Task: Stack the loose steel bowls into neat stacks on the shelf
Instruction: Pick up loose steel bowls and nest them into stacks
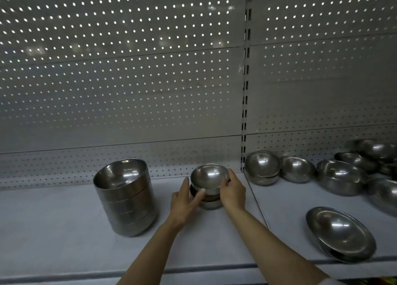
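Note:
A small steel bowl (209, 178) sits on top of a short stack of bowls (211, 203) in the middle of the shelf (64, 231). My left hand (185, 198) grips the top bowl's left side, thumb on its front wall. My right hand (233, 190) grips the right side, fingers curled over the rim. A taller stack of larger bowls (126, 198) stands to the left. Loose bowls lie on the right section: a stacked pair (262, 168), a tilted bowl (297, 169), a larger one (340, 177), and a wide bowl (340, 233) near the front edge.
A perforated metal back panel (129, 80) rises behind the shelf, with a slotted upright (245, 112) dividing the two sections. More bowls (376, 153) are heaped at the far right. The shelf's front lip (193, 270) runs under my forearms.

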Available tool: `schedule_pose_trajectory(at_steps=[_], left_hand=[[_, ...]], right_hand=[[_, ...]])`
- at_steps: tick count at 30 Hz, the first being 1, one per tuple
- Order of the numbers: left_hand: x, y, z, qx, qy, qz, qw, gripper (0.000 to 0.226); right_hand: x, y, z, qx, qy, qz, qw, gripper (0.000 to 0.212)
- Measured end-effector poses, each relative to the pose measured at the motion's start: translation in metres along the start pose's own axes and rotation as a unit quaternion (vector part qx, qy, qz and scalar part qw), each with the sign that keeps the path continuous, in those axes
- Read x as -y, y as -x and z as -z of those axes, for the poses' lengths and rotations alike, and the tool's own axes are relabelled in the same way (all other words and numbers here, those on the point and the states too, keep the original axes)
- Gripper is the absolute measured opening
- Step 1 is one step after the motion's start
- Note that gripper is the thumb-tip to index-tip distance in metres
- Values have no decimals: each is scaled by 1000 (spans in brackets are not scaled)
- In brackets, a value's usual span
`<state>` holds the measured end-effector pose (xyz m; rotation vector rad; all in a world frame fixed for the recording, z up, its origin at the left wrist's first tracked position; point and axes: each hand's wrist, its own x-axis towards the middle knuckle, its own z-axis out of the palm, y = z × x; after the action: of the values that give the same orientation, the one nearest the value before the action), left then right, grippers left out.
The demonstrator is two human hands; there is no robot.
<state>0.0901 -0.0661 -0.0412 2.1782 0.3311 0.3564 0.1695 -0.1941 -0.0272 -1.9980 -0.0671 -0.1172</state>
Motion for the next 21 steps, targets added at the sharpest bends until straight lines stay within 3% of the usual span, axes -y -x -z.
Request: schedule_pose_trajectory(at_steps=[2,7,18,21], left_hand=[[20,-12,-3,18,-18,0,1000,75],[20,-11,-4,14,35,-25,999,52],[28,-21,1,15,20,-14,1000,47],[16,-20,6,12,3,-15,1000,65]], right_hand=[[-9,-3,-8,3,44,0,999,43],[-24,-7,-16,0,68,19,997,35],[-18,-5,-29,41,52,39,997,41],[-16,-7,-17,37,71,41,996,47]])
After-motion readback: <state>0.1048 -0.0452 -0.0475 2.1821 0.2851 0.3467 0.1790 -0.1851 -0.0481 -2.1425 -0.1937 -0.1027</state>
